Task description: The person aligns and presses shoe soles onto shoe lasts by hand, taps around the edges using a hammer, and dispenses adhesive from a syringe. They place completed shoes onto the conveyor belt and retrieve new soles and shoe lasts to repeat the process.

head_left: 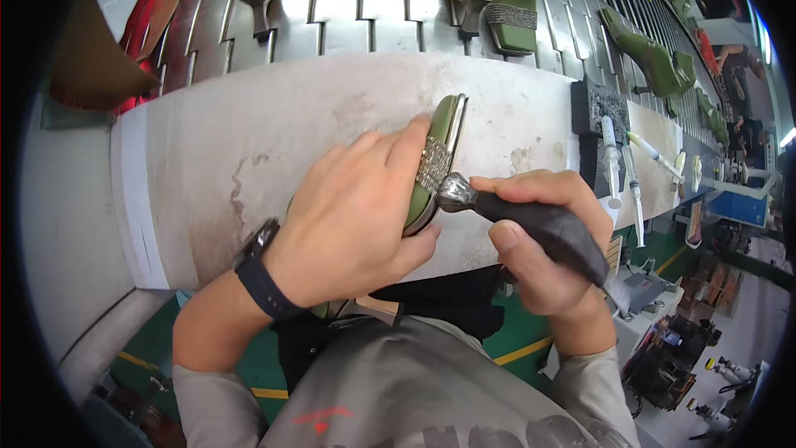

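My left hand [352, 199] is closed around a sandal [433, 164] on a green shoe last, tilted on its side over the worktable. A glittery, beaded strap crosses the sandal, and a shiny edge runs along its sole. The heel end is hidden behind my palm and wrist. In my right hand [543, 278] is a tool with a thick black handle [543, 234] and a rounded silver metal head [455, 192]. That head is against the sandal's sole edge, beside the strap; whether it presses on it I cannot tell.
The pale, stained worktable [282, 108] lies under my hands. Beyond it runs a metal slat conveyor [340, 0] bearing several shoes, among them a green last with a glittery strap [512, 17]. At the right are a black block [590, 108] and several syringes [611, 162].
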